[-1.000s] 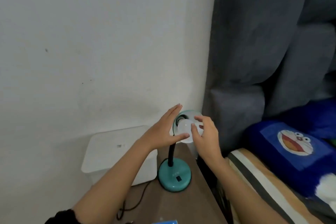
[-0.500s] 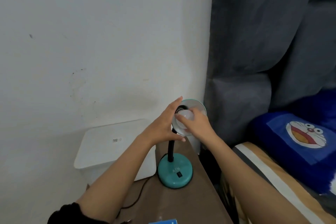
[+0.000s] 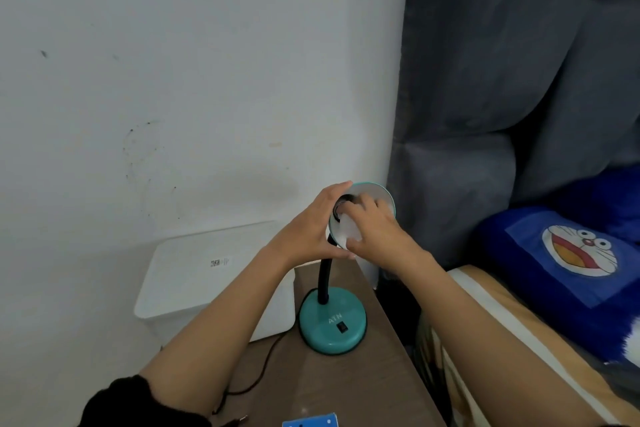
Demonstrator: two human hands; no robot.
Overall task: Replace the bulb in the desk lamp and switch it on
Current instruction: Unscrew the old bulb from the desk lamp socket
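Observation:
A teal desk lamp stands on a brown bedside table [image 3: 346, 388], its round base [image 3: 332, 326] carrying a black switch [image 3: 342, 326] and a black gooseneck [image 3: 325, 276]. The shade [image 3: 379, 196] tilts towards me. My left hand [image 3: 311, 229] clasps the shade's left rim from behind. My right hand [image 3: 375, 230] is wrapped around the white bulb [image 3: 348, 230], which sits at the dark socket [image 3: 343, 203] inside the shade. Fingers hide most of the bulb. The lamp is unlit.
A white lidded plastic box [image 3: 207, 281] stands left of the lamp against the wall. The lamp's dark cord [image 3: 263, 364] trails over the table. A blue carton [image 3: 310, 421] pokes in at the bottom edge. A bed with a blue cartoon pillow [image 3: 571, 263] and grey curtain [image 3: 502, 80] lies right.
My right hand has turned and closed further over the bulb, fingers now reaching the socket. The left hand stays on the shade. My head has shifted slightly, so the scene sits lower.

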